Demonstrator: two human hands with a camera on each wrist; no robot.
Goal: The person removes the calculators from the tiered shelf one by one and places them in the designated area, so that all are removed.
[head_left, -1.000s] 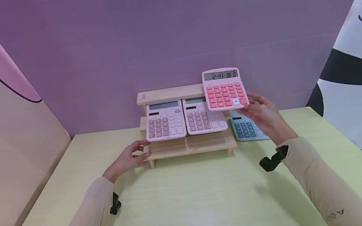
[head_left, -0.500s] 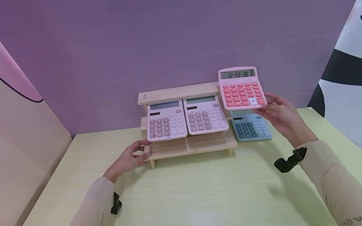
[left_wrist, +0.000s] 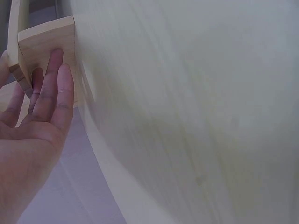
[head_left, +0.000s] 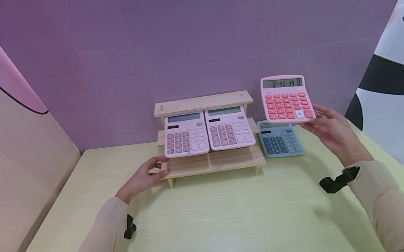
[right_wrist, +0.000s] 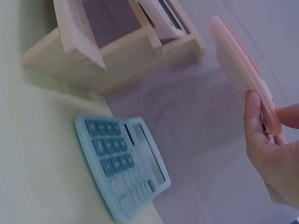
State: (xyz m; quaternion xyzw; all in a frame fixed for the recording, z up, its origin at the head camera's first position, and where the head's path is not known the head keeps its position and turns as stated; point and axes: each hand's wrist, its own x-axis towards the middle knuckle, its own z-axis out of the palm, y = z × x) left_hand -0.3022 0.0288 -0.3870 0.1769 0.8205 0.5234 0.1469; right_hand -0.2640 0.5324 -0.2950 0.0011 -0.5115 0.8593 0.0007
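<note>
Head view: the right hand [head_left: 333, 133] holds a pink calculator with coral-red keys [head_left: 286, 99] up in the air by its near edge, fingers curled under it and thumb on top, face tilted toward the person. It hangs to the right of the stepped light-wood rack [head_left: 212, 161] and above a blue-grey calculator [head_left: 280, 143] lying flat on the pale green table [head_left: 214, 225]. Two pale pink calculators [head_left: 185, 134] lean side by side on the rack's middle step. The left hand [head_left: 144, 178] rests against the rack's near left corner, fingers relaxed and gripping nothing. By the look of it, the step in hand is carrying the lifted calculator; any setting down would call for a level approach and a free spot on a step or the table.

Left wrist view: straight fingers [left_wrist: 53, 88] lie flat against the wooden end of the rack, apparently steadying it.

Right wrist view: the calculator [right_wrist: 243, 70] shows edge-on, a thin pink slab with raised keys, pinched at its lower end between thumb and fingers [right_wrist: 254, 126], well apart from the blue-grey one below.
</note>
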